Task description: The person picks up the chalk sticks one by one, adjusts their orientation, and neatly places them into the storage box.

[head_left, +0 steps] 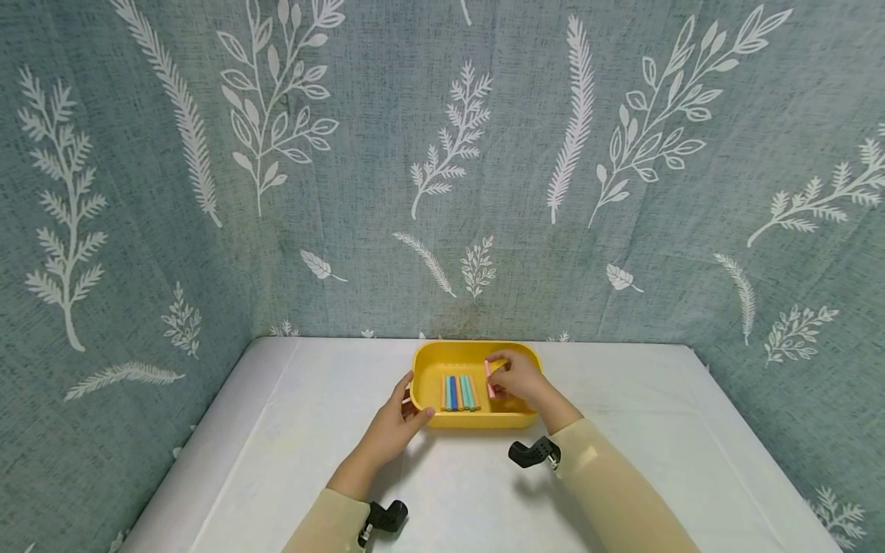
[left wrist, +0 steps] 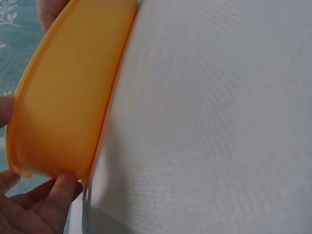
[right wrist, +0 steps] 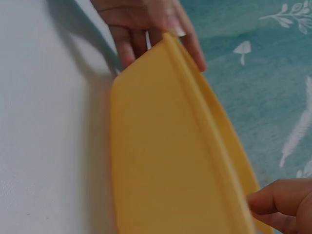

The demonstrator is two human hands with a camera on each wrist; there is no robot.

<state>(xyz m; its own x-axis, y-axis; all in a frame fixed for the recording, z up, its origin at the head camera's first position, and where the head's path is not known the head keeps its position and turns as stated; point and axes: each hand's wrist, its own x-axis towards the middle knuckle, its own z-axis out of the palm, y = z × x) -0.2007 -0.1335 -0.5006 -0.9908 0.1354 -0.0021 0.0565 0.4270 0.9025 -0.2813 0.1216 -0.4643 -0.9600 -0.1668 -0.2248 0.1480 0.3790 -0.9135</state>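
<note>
A yellow tray (head_left: pixel 477 421) with rounded corners and raised walls stands on the white table. My left hand (head_left: pixel 392 430) grips its left end, thumb over the near rim and fingers along the outer wall. Inside the tray, a row of chalk sticks (head_left: pixel 453 393) in orange, mint green and blue lies side by side, left of the middle. Over the tray's right part, my right hand (head_left: pixel 518 379) pinches a pink chalk stick (head_left: pixel 487 369), held a little apart from the row. Both wrist views show the tray's outer wall (left wrist: pixel 63 92); its walls hide the chalk there.
The white table (head_left: pixel 290 453) reaches back to a blue-green cloth backdrop (head_left: pixel 387 169) with white leaf prints, which also hangs at both sides. The tray stands near the table's back edge. Each wrist wears a black camera mount (head_left: pixel 532 453).
</note>
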